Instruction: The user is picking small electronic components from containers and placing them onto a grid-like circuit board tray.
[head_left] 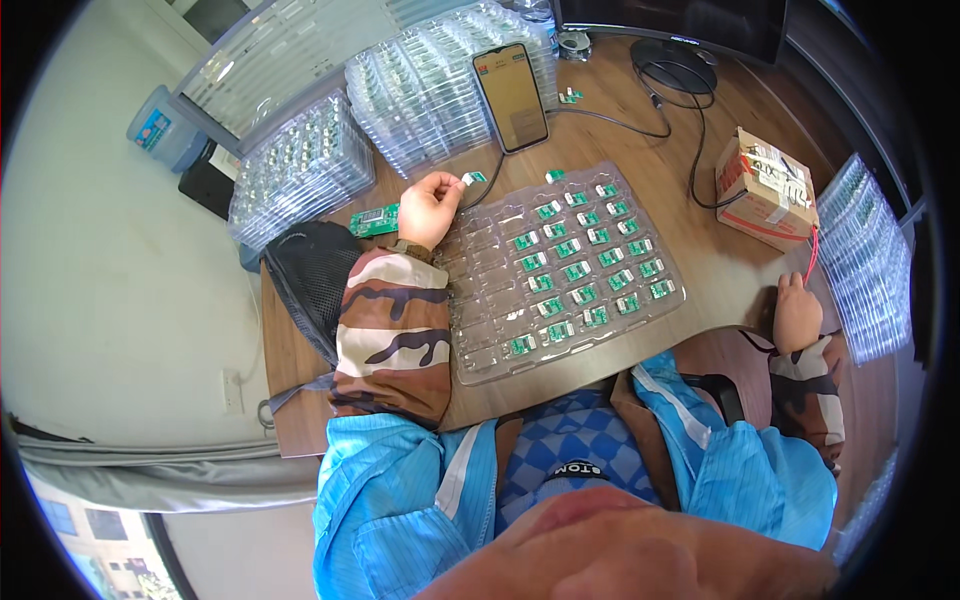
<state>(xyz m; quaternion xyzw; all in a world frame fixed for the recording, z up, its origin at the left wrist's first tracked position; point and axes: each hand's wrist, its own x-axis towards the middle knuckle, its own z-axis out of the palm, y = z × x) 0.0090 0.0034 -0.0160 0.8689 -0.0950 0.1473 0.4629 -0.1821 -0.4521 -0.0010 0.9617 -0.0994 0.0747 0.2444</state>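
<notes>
My left hand (pixel 428 212) pinches a small green circuit board (pixel 474 178) between thumb and fingers, just beyond the far left corner of a clear plastic tray (pixel 478 372). Rows of similar little boards with white connectors fill the tray's right part; its left pockets hold none. Beside my left wrist lies a longer green circuit board (pixel 374 221) with a display. My right hand (pixel 798 315) is closed at the table's right edge, below a cardboard box (pixel 765 190). A red wire (pixel 812 255) runs from the box down to its fingertips; what they grip is hidden.
A phone (pixel 512 98) leans upright against tall stacks of filled clear trays (pixel 420 100). Another stack (pixel 300 165) stands left, and more trays (pixel 865 260) stand at the right. Black cables cross the table near the monitor stand (pixel 673 66). A black mesh bag (pixel 312 280) lies by my left forearm.
</notes>
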